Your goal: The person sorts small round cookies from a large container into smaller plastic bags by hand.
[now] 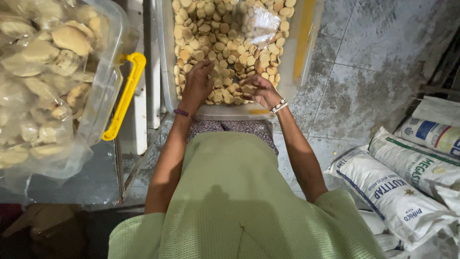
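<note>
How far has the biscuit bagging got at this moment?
Done: a clear tub with a yellow handle on the left already holds filled bags of biscuits. In hand: the left hand rests on the loose biscuits in the tray, while the right hand holds the mouth of a clear plastic bag lying over them. Left: the tray looks nearly full of loose biscuits.

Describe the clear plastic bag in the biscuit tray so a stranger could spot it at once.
Start at the long clear tray of small round biscuits ahead of both hands. The clear plastic bag lies on the biscuits, up and right of the right hand. Only it is glossy and see-through.
</note>
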